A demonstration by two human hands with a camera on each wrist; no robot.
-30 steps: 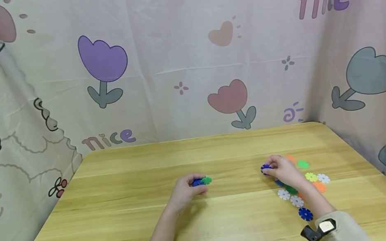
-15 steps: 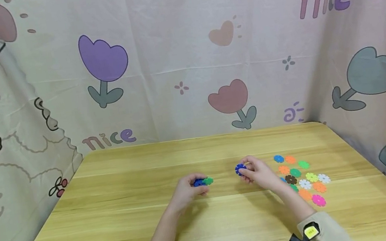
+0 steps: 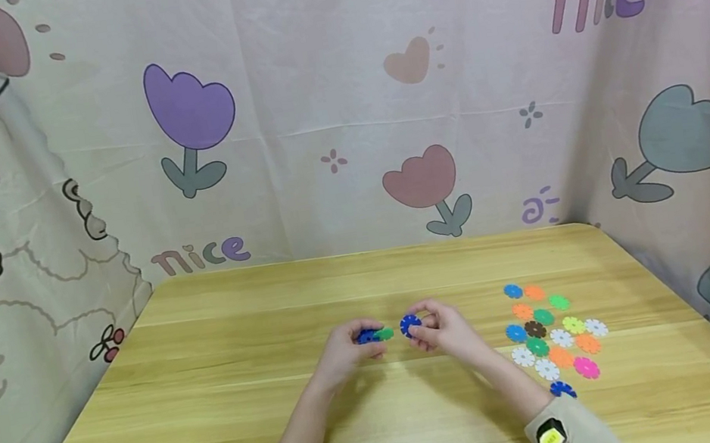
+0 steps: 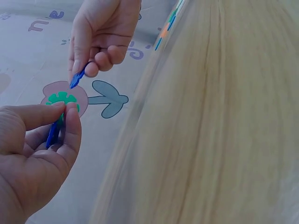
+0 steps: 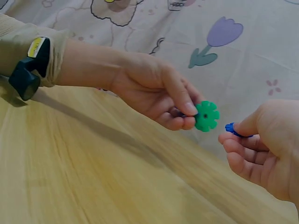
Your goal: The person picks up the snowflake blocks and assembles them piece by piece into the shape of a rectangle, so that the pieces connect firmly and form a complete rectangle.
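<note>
My left hand [image 3: 342, 352] pinches a joined pair of notched plastic discs above the table: a blue disc [image 3: 365, 336], mostly between the fingers, and a green snowflake disc [image 5: 207, 116] set crosswise to it at the outer end. Just to the right, my right hand [image 3: 443, 331] holds a single dark blue snowflake disc [image 3: 410, 326] between thumb and fingertips. In the left wrist view that blue disc [image 4: 78, 78] is seen nearly edge-on, with a small gap between it and the green disc [image 4: 61, 99].
Loose snowflake discs lie flat at the table's right, among them a pink disc [image 3: 587, 368], a brown disc [image 3: 535, 329] and a white disc [image 3: 546, 369]. A dark blue disc [image 3: 562, 389] lies nearest the right sleeve. A printed curtain [image 3: 318, 204] stands behind the wooden table [image 3: 220, 425].
My right hand has come left from over the loose discs with the dark blue disc, close to my left hand. The left hand has stayed nearly still with its pair.
</note>
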